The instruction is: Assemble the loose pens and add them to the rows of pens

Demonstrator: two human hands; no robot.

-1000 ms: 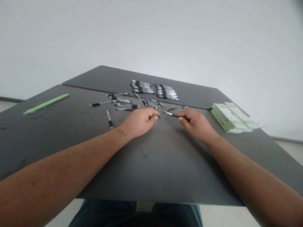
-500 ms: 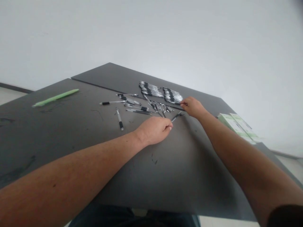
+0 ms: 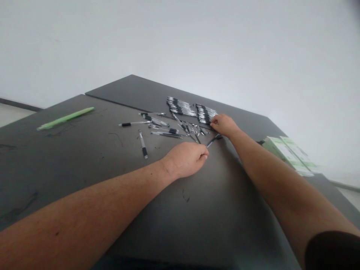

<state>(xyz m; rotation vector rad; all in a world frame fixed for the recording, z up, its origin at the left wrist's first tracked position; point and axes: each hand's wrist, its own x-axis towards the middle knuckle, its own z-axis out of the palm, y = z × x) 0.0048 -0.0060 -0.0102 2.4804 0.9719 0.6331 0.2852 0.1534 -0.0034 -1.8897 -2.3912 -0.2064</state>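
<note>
My left hand (image 3: 186, 160) rests on the dark table (image 3: 84, 157) with its fingers curled and pinched together; what they hold is hidden. A black pen (image 3: 213, 140) lies just beyond those fingertips. My right hand (image 3: 223, 125) reaches far across to the near end of two neat rows of pens (image 3: 194, 110), fingers bent down at the right-hand row. I cannot make out anything in its grip. A loose scatter of pens and pen parts (image 3: 165, 127) lies between the hands and the rows.
A green pen-like stick (image 3: 65, 118) lies at the far left of the table. Green and white boxes (image 3: 289, 159) sit at the right edge. A single pen (image 3: 143, 144) lies apart, left of the scatter. A seam splits the table into two panels.
My right hand has carried its pen away from my left hand to the rows at the back and no longer shows it. My left hand stayed put, pinched. The camera tilted left.
</note>
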